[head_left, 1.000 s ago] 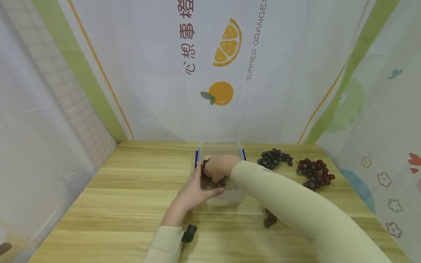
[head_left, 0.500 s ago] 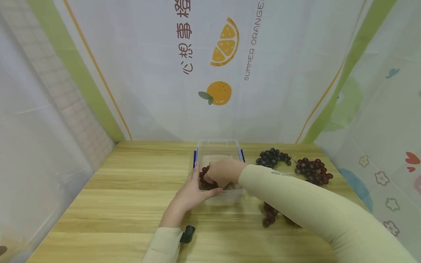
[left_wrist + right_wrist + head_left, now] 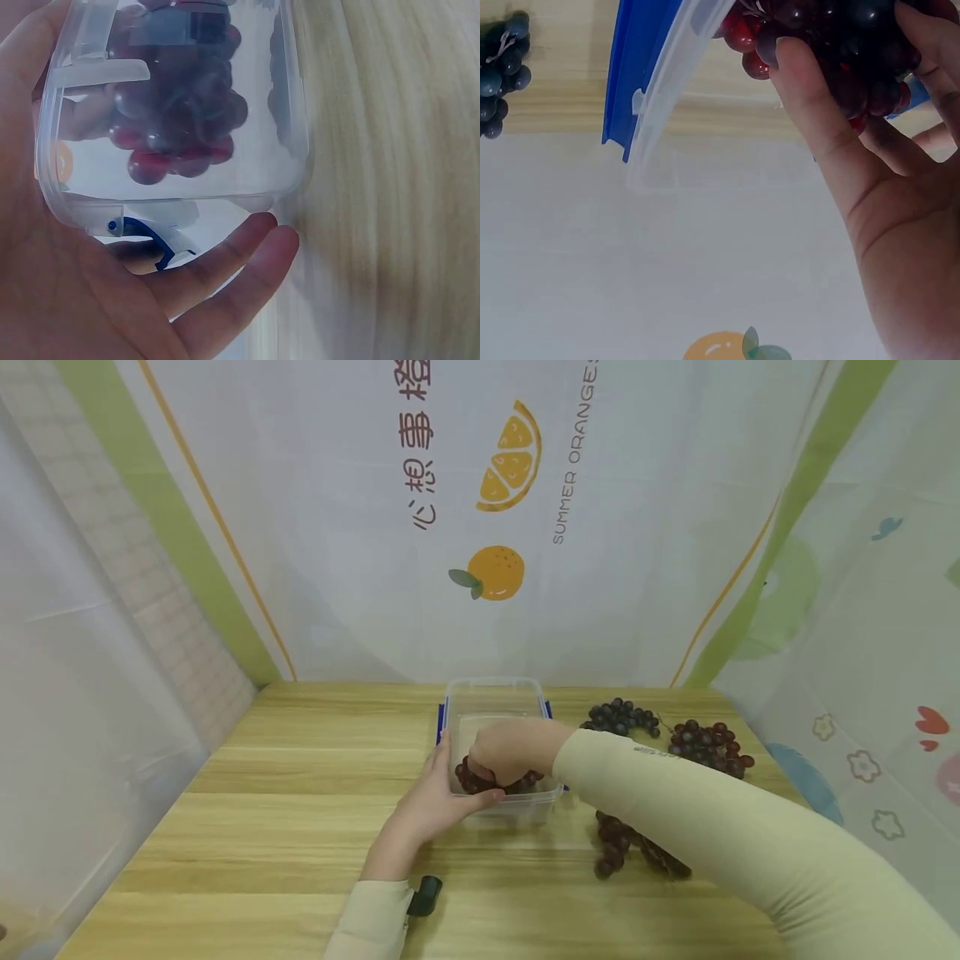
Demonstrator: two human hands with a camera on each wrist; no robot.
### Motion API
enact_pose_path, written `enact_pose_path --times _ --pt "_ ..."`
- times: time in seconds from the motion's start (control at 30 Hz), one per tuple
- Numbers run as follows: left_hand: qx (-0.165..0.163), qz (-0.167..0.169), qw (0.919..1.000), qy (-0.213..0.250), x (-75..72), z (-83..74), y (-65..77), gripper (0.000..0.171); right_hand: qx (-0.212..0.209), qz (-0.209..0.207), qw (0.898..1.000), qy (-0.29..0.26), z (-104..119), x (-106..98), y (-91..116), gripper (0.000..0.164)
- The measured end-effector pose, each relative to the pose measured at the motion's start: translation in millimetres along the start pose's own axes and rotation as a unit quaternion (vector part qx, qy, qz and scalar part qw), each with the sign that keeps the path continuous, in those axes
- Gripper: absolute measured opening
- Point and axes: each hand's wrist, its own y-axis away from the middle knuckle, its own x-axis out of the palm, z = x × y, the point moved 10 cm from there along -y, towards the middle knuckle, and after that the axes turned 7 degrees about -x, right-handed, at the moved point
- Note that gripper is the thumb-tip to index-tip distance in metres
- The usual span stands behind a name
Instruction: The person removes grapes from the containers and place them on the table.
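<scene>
A clear plastic food container (image 3: 495,700) with blue side latches stands on the table, its lid off. My left hand (image 3: 427,806) holds its near left corner, thumb over the front rim and fingers along the left wall. In the left wrist view, dark red grapes (image 3: 180,112) show through the clear wall. My right hand (image 3: 513,750) reaches into the container and grips a bunch of dark red grapes (image 3: 840,52) between thumb and fingers. The palm and fingers partly hide this bunch in the head view.
To the right lie a black grape bunch (image 3: 619,717) and a red grape bunch (image 3: 711,745). Nearer, another red bunch (image 3: 613,843) lies partly under the right sleeve (image 3: 697,802). A printed curtain (image 3: 360,610) hangs behind the wooden table (image 3: 262,827).
My right hand has moved slightly toward the near end inside the container with the grapes. My left hand keeps its place at the corner. More of the near red bunch shows.
</scene>
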Motion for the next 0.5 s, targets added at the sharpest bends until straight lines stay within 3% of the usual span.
enact_pose_path --times 0.17,0.5 --pt "-0.006 -0.001 1.0 0.001 0.5 1.7 -0.1 0.138 0.003 0.001 1.0 -0.001 -3 -7 7 0.008" --pt "-0.004 -0.006 0.9999 0.008 0.8 2.3 -0.1 0.138 0.017 -0.003 0.998 -0.053 -10 -20 18 0.017"
